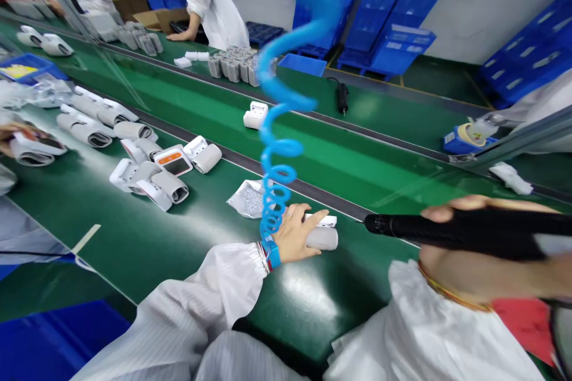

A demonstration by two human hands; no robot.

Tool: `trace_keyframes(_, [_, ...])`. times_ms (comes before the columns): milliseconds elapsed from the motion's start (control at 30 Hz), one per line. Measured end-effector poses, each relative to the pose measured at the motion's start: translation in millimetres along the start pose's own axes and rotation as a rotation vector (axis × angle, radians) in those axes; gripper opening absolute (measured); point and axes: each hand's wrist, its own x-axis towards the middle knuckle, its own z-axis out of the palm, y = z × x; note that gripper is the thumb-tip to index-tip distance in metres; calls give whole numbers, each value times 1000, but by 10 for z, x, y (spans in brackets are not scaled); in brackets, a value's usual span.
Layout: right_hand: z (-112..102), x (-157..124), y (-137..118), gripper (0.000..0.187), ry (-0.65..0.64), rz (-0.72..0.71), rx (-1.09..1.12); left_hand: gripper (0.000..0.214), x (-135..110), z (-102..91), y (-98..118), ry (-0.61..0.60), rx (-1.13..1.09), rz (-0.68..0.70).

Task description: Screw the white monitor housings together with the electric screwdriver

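Observation:
My left hand (298, 232) rests on a white blood-pressure monitor with its grey cuff (322, 237), pinning it to the green bench (147, 244). A blue wrist strap (271, 253) with a blue coiled cord (277, 131) runs up from that wrist. My right hand (482, 256) grips a black electric screwdriver (447, 229) held level, its tip pointing left toward the monitor, a short way from it. A small clear bag of screws (249, 198) lies just left of my left hand.
Several more white monitors with cuffs (154, 175) lie to the left. One monitor (255, 115) rides the conveyor belt (357, 149). A person in white (217, 9) works at the far side; another person's hand (11, 134) holds a cuff at left. Blue crates (393, 12) stack behind.

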Motion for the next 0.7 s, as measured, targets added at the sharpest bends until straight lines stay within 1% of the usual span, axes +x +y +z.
trace_keyframes(33, [48, 18, 92, 55, 76, -59, -18, 99, -2, -19, 5, -15, 8, -21])
trace_keyframes(100, [139, 36, 275, 51, 102, -76, -60, 100, -9, -42, 15, -61, 11, -35])
trace_keyframes(200, [192, 46, 477, 50, 73, -33, -98, 93, -12, -53, 15, -134, -48, -47])
trace_keyframes(267, [170, 52, 549, 50, 55, -7, -118, 93, 17, -67, -6, -169, -151, -96])
trace_keyframes(367, [118, 63, 590, 50, 49, 3, -131, 101, 172, -111, -85, -148, -357, -196])
trace_keyframes(433, [102, 66, 597, 50, 42, 10, -137, 105, 380, -137, -168, -89, -451, -264])
trace_keyframes(500, [101, 66, 600, 50, 37, 16, -140, 107, 669, -145, -267, -37, -474, -323])
trace_keyframes(633, [102, 69, 612, 50, 27, 24, -130, 111, 1329, -108, -461, 33, -391, -403])
trace_keyframes(700, [93, 75, 621, 49, 26, 32, -122, 107, 1591, -87, -541, 41, -333, -429])
